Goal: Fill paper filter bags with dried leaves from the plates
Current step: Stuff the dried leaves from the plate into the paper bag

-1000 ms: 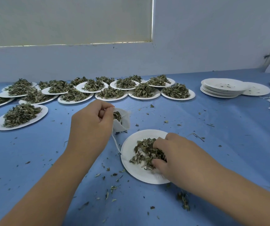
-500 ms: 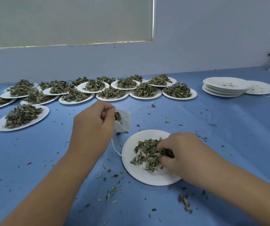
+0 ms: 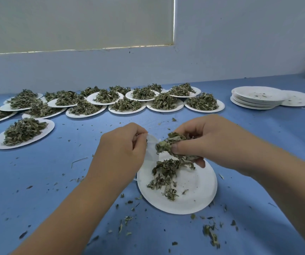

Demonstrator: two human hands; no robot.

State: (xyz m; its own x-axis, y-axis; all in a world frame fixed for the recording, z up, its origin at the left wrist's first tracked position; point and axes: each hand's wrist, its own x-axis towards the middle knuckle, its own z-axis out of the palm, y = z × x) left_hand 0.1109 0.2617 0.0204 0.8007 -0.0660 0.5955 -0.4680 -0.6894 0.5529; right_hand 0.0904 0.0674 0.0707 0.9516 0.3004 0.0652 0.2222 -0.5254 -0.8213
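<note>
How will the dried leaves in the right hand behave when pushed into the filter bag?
The dried leaves pinched by the right hand look loose and light, so some will probably fall; crumbs already litter the table. Their curled, broken pieces suggest brittleness: squeezing may crush them.

Soft, even daylight filters through the drawn blind (image 3: 78, 23), brightest in a thin glaring strip along its lower edge, leaving only faint shadows under the near plate (image 3: 194, 192) on the blue table (image 3: 37, 181), while the wide lens bows the frame edges.
</note>
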